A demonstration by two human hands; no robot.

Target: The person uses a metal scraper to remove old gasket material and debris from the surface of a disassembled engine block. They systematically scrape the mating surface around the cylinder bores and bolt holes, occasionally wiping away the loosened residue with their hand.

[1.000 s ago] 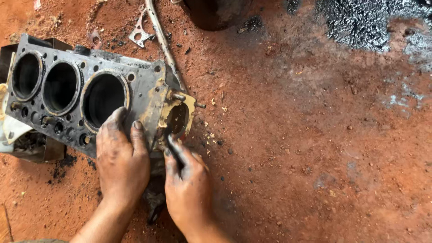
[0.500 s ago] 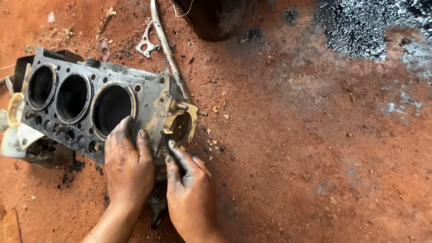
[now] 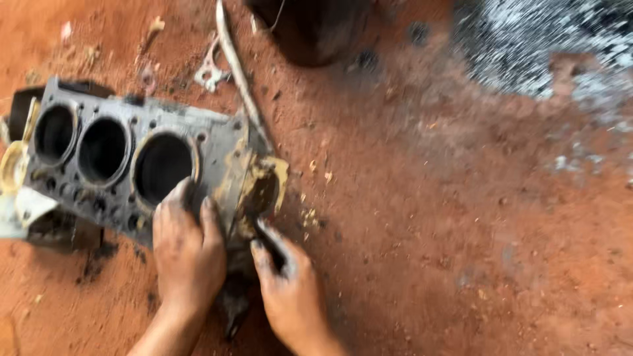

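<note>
Engine block [image 3: 125, 165] of dull grey cast metal, greasy and matt, end face [image 3: 260, 188] coated with yellowish crusty residue, both hands [image 3: 188, 254] smeared with dark oil, ground [image 3: 428, 231] covered in rough red dirt, thin bare-metal rod [image 3: 241, 79] dulled.

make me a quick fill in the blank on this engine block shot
1. The engine block shows ___ round cylinder bores on its top face.
2. The block lies on ___-coloured dirt ground.
3. The left hand rests flat on the block beside the bore nearest the block's ___ end.
4. The right hand reaches toward the ___-stained end of the block.

Missing words: three; red; right; yellow
</note>
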